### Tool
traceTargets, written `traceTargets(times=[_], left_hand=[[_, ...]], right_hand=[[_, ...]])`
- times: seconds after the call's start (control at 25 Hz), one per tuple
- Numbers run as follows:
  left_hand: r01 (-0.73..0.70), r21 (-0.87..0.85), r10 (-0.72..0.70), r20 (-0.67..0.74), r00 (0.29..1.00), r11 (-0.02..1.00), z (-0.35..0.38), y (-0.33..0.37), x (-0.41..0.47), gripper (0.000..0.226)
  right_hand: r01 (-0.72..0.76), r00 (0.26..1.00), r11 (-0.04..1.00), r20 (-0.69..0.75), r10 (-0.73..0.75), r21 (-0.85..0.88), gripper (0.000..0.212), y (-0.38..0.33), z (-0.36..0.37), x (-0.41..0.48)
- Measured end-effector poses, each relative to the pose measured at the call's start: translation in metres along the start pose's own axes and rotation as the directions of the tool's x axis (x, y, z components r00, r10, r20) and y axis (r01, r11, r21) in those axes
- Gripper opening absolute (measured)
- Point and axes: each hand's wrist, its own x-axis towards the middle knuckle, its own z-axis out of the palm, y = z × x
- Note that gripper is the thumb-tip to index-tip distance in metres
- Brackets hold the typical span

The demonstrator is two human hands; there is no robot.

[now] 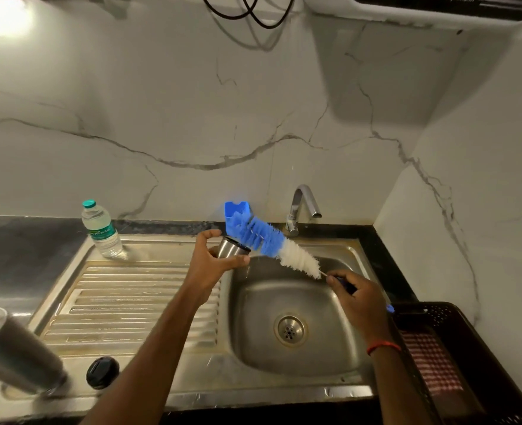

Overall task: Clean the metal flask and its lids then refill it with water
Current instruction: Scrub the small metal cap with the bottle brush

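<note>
My left hand (pixel 213 259) grips a small steel cup-shaped lid (pixel 232 247) over the left rim of the sink basin (pixel 253 342), its open mouth tilted up and right. My right hand (pixel 359 297) holds the blue handle of a bottle brush (pixel 272 242) with blue and white bristles; the brush lies just outside the lid's mouth, beside it. The metal flask (pixel 14 352) stands at the lower left on the sink's edge, blurred. A round black inner lid (pixel 102 372) lies on the steel next to the flask.
A plastic water bottle (pixel 101 230) stands at the back of the ribbed drainboard (pixel 130 302). The tap (pixel 302 210) rises behind the basin, with a blue holder (pixel 236 208) on the wall to its left. A dark crate (pixel 456 360) with a checked cloth sits at the right.
</note>
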Motion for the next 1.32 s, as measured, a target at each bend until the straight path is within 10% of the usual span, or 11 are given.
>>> traceTargets(times=[0.28,0.64,1.0,1.2,1.32], left_hand=[[0.028,-0.292,-0.017,0.040,0.999,0.956,-0.020,0.008,-0.003,0.034],[0.071,-0.073,-0.075,-0.049,0.996,0.995,-0.017,0.007,-0.003,0.056],[-0.282,0.194,0.301,-0.078,0.950,0.940,-0.019,0.008,-0.003,0.017],[-0.306,0.114,0.308,0.002,0.951,0.945,-0.025,0.009,-0.003,0.023],[-0.263,0.106,0.271,-0.071,0.960,0.959,-0.020,0.010,-0.006,0.028]], right_hand=[[0.126,0.992,0.992,-0.033,-0.126,-0.005,0.022,-0.005,-0.014,0.006],[0.450,0.847,0.768,-0.054,-0.528,-0.457,0.031,-0.021,-0.013,0.015],[0.301,0.898,0.926,0.394,-0.194,-0.229,0.035,-0.032,0.005,0.011],[-0.161,0.693,0.986,0.706,0.148,-0.050,0.033,-0.058,-0.014,0.022],[0.130,0.912,0.986,0.403,-0.079,-0.103,0.010,-0.049,-0.015,0.027]])
